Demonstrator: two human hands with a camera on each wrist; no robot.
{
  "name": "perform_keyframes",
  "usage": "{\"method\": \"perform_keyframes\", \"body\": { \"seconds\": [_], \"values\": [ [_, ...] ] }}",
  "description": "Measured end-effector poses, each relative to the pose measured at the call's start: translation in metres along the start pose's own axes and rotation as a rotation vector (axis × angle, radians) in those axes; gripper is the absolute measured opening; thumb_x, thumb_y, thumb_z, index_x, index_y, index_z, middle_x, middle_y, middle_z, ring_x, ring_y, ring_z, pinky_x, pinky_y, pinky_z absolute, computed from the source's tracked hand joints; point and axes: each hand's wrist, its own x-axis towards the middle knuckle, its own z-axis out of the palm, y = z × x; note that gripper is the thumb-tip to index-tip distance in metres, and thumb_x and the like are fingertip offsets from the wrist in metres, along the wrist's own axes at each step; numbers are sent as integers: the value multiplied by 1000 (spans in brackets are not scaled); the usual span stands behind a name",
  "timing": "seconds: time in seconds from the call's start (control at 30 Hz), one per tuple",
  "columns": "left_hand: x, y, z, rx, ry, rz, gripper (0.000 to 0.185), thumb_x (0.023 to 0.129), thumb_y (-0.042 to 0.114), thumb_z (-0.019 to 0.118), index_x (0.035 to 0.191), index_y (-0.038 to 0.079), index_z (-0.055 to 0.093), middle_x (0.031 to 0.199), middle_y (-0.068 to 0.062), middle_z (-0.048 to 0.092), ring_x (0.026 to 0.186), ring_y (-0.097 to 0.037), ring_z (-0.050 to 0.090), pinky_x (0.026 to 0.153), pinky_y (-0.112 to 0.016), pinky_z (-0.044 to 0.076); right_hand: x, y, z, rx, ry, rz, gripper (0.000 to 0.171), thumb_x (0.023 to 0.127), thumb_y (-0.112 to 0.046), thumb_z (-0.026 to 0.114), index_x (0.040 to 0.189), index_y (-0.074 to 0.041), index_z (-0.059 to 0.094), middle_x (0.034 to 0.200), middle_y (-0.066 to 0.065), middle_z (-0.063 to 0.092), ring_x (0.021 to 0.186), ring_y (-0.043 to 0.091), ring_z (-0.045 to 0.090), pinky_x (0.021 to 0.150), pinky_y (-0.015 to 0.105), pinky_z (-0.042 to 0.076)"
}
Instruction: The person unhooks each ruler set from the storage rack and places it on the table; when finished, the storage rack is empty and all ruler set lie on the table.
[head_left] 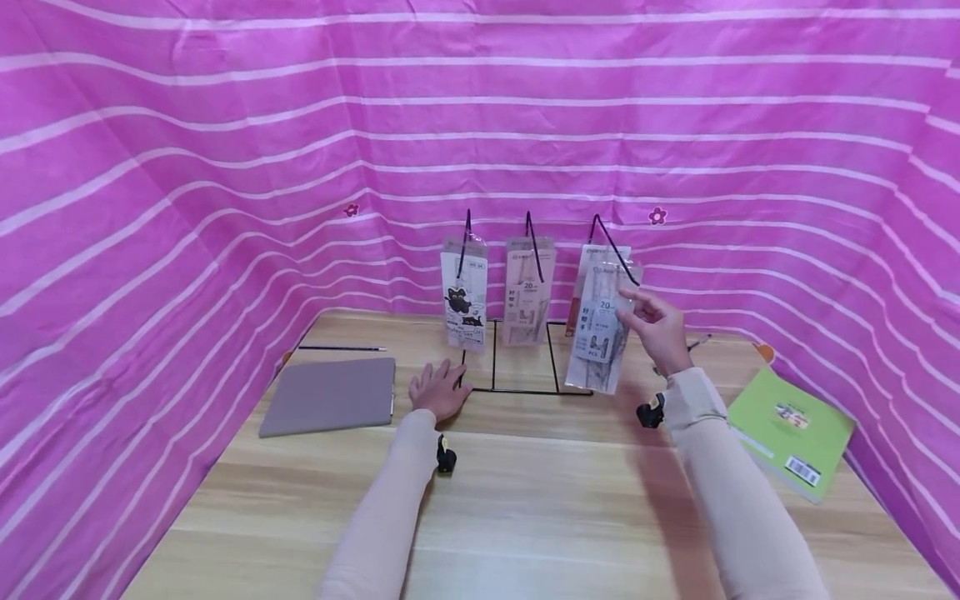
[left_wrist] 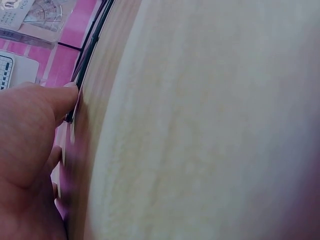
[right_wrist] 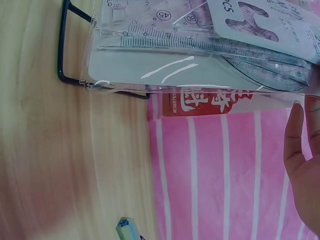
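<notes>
A black wire display rack (head_left: 525,392) stands on the table with three hooks of hanging packets. My right hand (head_left: 660,325) pinches the right edge of the front clear packet of rulers (head_left: 600,333), which hangs tilted near the right hook's tip. In the right wrist view, a protractor and triangle rulers show through that ruler packet (right_wrist: 175,60). My left hand (head_left: 441,390) rests on the table, fingers spread, at the rack's left front corner. Its thumb (left_wrist: 62,97) lies against the base wire in the left wrist view.
A cat-print ruler packet (head_left: 465,300) hangs left, a pinkish ruler packet (head_left: 529,292) in the middle. A grey notebook (head_left: 330,396) and a pencil (head_left: 341,348) lie left. At right are a green booklet (head_left: 795,429) and a pen (head_left: 699,342). Striped pink cloth (head_left: 480,117) encloses the table.
</notes>
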Motion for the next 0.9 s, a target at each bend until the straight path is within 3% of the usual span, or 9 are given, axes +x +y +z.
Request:
{"method": "perform_keyframes", "body": {
  "seconds": [0.33,0.6,0.9],
  "values": [
    [-3,-2,-4,9,-3,-2,57,103,48,44,156,27,39,168,-9,21,154,-43,5,119,-68,0,-20,-5,-8,-74,-51,2,40,91,-2,73,128,7,63,80,3,56,68,6,49,53,15,39],
    [-5,1,-7,9,-4,-9,57,103,47,46,156,27,40,168,-9,21,154,-43,5,119,-67,0,-39,-9,-17,-43,-89,-2,40,92,-1,71,130,8,61,78,2,54,62,3,49,44,19,38],
    [-4,3,-7,4,0,16,57,103,47,45,155,25,40,167,-11,22,154,-45,6,119,-69,1,-51,9,-29,-20,-62,-11,42,92,1,70,134,4,61,80,2,53,66,6,49,55,17,44]
  ]
}}
